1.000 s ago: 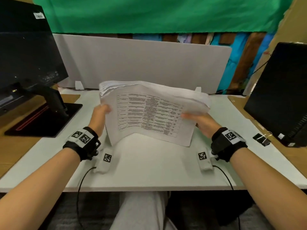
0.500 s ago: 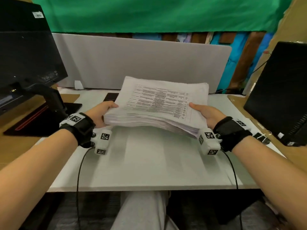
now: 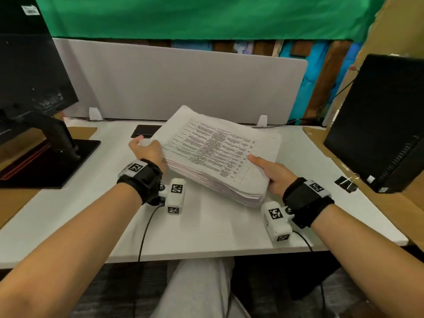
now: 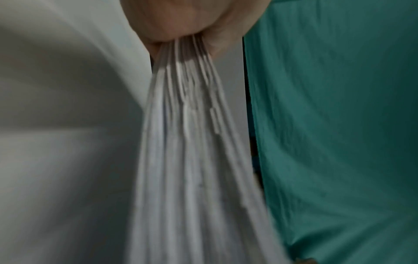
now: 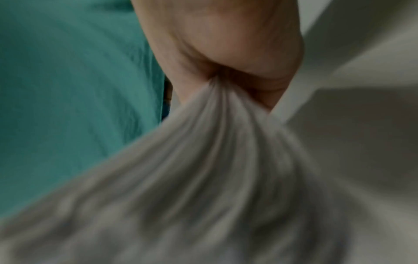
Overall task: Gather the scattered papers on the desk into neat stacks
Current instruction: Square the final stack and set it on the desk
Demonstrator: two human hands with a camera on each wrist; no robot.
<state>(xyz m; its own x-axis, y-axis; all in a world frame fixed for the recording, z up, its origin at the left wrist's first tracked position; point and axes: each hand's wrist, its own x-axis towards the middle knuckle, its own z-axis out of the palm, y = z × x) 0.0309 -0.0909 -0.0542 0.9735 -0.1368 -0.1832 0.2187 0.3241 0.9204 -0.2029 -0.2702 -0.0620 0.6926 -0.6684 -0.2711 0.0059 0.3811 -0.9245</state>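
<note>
- White printed sheets are gathered into one thick stack of papers (image 3: 220, 154), which is held above the white desk (image 3: 206, 230) in the head view, turned at an angle with its near right corner lowest.
- A table of dark printed text is seen on the top sheet.
- The stack's left edge is gripped by the left hand (image 3: 148, 151), with the thumb on top and the fingers hidden beneath the sheets.
- The near right corner is gripped by the right hand (image 3: 273, 174), its thumb laid flat across the top page and its fingers underneath.
- In the left wrist view the sheet edges (image 4: 192, 142) are seen fanning out from between the palm and thumb of that hand (image 4: 181, 21); the picture is blurred.
- In the right wrist view the bunched paper edges (image 5: 217, 142) are seen pinched at the base of the right hand (image 5: 226, 50), also blurred.
- A black phone (image 3: 146, 130) is seen lying flat on the desk behind the left hand, partly covered by the stack.
- A black binder clip (image 3: 346, 183) is seen on the right of the desk, well apart from the papers.
- A black monitor (image 3: 29, 72) on its stand is seen at the left, and a black computer case (image 3: 380, 125) at the right.
- A grey divider panel (image 3: 179, 81) is seen along the desk's far edge, with green cloth (image 3: 195, 17) above it.
</note>
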